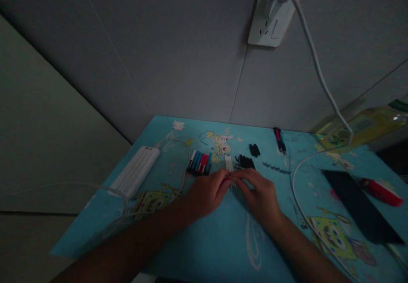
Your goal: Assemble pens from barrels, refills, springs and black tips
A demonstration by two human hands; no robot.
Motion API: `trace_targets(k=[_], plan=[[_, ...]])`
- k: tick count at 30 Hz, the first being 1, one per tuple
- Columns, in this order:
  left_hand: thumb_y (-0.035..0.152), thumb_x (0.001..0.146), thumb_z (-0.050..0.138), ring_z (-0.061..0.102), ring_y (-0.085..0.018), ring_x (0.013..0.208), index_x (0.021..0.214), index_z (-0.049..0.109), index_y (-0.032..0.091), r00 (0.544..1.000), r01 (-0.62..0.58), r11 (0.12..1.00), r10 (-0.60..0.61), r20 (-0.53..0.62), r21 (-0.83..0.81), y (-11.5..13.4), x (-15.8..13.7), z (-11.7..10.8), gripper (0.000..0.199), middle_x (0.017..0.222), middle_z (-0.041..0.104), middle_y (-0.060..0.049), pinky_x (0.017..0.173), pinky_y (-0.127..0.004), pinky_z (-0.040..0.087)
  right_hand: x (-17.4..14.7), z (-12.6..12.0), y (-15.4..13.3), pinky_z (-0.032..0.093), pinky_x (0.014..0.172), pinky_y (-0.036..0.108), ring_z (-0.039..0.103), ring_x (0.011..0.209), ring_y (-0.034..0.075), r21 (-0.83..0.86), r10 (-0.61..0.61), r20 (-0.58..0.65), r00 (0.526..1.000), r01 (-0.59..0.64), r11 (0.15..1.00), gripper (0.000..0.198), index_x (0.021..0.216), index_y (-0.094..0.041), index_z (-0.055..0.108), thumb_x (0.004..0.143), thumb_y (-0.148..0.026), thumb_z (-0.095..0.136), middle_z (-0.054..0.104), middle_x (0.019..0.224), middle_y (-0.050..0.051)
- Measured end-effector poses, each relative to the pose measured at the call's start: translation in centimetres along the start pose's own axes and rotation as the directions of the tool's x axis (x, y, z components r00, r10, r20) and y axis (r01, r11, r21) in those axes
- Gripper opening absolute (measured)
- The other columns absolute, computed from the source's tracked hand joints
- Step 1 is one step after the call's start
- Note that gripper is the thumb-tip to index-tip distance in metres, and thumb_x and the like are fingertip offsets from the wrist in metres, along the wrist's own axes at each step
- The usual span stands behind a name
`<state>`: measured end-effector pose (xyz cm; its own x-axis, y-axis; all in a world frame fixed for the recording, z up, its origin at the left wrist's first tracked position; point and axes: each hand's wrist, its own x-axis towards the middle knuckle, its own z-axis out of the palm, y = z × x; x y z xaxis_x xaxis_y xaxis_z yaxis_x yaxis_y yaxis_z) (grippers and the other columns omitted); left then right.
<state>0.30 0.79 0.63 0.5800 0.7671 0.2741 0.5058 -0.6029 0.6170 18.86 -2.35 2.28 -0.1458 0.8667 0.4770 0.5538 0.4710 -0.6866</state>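
Observation:
My left hand (208,190) is closed, pinching a small red pen barrel (226,178) that is mostly covered by the fingers. The fingertips of my right hand (259,191) are pinched together at the barrel's right end; what they hold is too small to make out. Just behind the hands lie several thin white pen refills (228,162). Left of these is a row of blue, red and white pen barrels (200,163) with dark ends. Several black pen parts (245,162) lie to the right, behind my right hand.
Farther back are small black pieces (254,150) and pens (279,141). A line of small springs (276,168) lies to the right. A white power strip (136,170) is at left. A white cable (295,185), dark flat board (361,206), red object (381,192) and yellow bottle (360,125) occupy the right.

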Motion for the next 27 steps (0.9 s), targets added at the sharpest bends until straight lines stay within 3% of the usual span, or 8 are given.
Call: trace_targets(k=[7, 15, 21, 27], plan=[[0.029, 0.102, 0.04, 0.066, -0.018, 0.08, 0.103, 0.051, 0.02, 0.999, 0.036, 0.987, -0.039, -0.012, -0.158, 0.0, 0.2, 0.0, 0.014, 0.089, 0.066, -0.003, 0.073, -0.029, 0.049, 0.0, 0.6, 0.3, 0.054, 0.086, 0.034, 0.067, 0.095, 0.019, 0.17, 0.085, 0.015, 0.996, -0.087, 0.982, 0.017, 0.103, -0.026, 0.073, 0.094, -0.019, 0.061, 0.071, 0.101, 0.004], [0.03, 0.102, 0.04, 0.067, -0.018, 0.078, 0.107, 0.052, 0.021, 0.997, 0.039, 0.99, -0.047, -0.055, -0.135, -0.2, 0.2, -0.3, 0.015, 0.089, 0.067, -0.003, 0.069, -0.028, 0.05, 0.1, 0.2, 0.0, 0.051, 0.094, 0.037, 0.062, 0.108, 0.02, 0.209, 0.052, 0.1, 0.994, -0.072, 0.975, 0.027, 0.118, -0.028, 0.069, 0.097, -0.02, 0.055, 0.065, 0.115, 0.006], [0.026, 0.104, 0.037, 0.069, -0.019, 0.095, 0.13, 0.048, 0.024, 0.997, -0.037, 0.999, 0.036, -0.067, -0.007, -0.8, 0.2, -0.1, 0.029, 0.112, 0.068, -0.007, 0.084, -0.031, 0.053, -0.2, -0.2, 1.6, 0.053, 0.076, 0.033, 0.063, 0.083, 0.018, -0.048, 0.209, -0.018, 0.978, -0.209, 0.977, 0.028, 0.122, -0.022, 0.064, 0.096, -0.022, 0.054, 0.068, 0.1, 0.006], [0.023, 0.103, 0.037, 0.065, -0.018, 0.087, 0.122, 0.055, 0.021, 0.999, -0.041, 0.979, 0.036, 0.028, 0.2, -0.5, 0.2, -0.3, 0.027, 0.1, 0.064, -0.005, 0.079, -0.03, 0.053, -0.5, 0.1, 1.9, 0.048, 0.09, 0.038, 0.061, 0.097, 0.024, -0.354, 0.174, 0.122, 0.977, -0.121, 0.927, 0.024, 0.114, -0.018, 0.066, 0.091, -0.016, 0.056, 0.068, 0.104, 0.008]])
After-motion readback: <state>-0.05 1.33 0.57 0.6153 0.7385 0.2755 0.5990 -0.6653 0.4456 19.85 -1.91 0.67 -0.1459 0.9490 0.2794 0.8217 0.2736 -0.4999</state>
